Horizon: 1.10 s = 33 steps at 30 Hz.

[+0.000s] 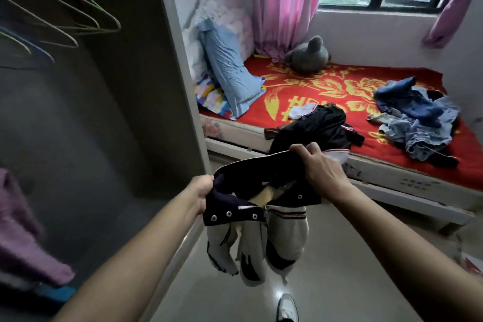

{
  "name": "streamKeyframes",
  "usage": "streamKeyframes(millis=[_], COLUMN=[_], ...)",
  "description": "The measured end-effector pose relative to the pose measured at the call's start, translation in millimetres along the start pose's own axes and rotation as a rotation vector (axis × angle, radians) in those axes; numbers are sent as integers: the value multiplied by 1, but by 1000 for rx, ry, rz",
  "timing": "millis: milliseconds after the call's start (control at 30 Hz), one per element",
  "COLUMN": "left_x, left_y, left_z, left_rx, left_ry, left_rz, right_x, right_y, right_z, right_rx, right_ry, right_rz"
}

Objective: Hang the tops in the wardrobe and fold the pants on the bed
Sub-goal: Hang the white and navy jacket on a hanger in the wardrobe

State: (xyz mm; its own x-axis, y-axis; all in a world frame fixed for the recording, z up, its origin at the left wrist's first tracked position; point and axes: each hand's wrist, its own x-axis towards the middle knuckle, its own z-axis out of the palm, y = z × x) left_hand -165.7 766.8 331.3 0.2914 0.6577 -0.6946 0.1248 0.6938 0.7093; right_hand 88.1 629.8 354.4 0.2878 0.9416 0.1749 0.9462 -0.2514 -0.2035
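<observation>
Both hands hold a navy-and-grey jacket (pixel 235 206) up between the wardrobe (pixel 104 112) and the bed (pixel 313 81).
The open wardrobe stands on the left with bare wire hangers (pixel 78 15) up top and a purple garment (pixel 23 230) low down. On the bed's red floral cover lie a dark clothes pile (pixel 318 128) at the near edge and a denim pile (pixel 415 117) to the right, with a blue pillow (pixel 230 76) and a grey plush toy (pixel 308 53) by the pink curtain (pixel 285 0). Both arms reach forward over the pale floor (pixel 339 269). The left hand (pixel 202 192) bunches the jacket's collar edge in curled fingers. The right hand (pixel 317 167) sits higher, fingers hooked over the opposite edge, and the jacket hangs down between them.
</observation>
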Motion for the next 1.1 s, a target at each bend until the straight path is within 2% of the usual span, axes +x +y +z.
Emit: streamKeyframes(millis=[133,267,333,433,567,667,767,867,933,1000,1033,1100], left_x=[26,47,54,60,53,52,54,55,52,50,50,52], left_y=[50,106,125,137,137,141,150,163,173,182,186,196], left_z=[9,6,0,-15,-38,-66,-101,-140,-169,-199,-210,-224], left_rx=[427,997,1179,1316,1489,1536,1558,1547,1495,1322,1220,1079], left_ry=[347,625,656,645,670,681,750,852,905,923,923,927], left_rz=[233,349,390,393,231,50,27,115,171,229,279,413], right_x=[62,131,162,200,242,265,287,313,336,362,374,390], right_y=[14,13,8,-6,-37,-74,-113,-150,-172,-191,-199,-221], right_z=[19,32,39,51,63,70,74,71,58,38,28,15], right_rx=[-193,-192,-182,-212,-239,-261,-267,-204,-77,80,130,169], right_ry=[-125,-123,-162,-204,-156,-106,-79,-51,-3,42,61,79], right_rz=[-174,-247,-303,-330,-406,-590,-639,-592,-461,-276,-242,-288])
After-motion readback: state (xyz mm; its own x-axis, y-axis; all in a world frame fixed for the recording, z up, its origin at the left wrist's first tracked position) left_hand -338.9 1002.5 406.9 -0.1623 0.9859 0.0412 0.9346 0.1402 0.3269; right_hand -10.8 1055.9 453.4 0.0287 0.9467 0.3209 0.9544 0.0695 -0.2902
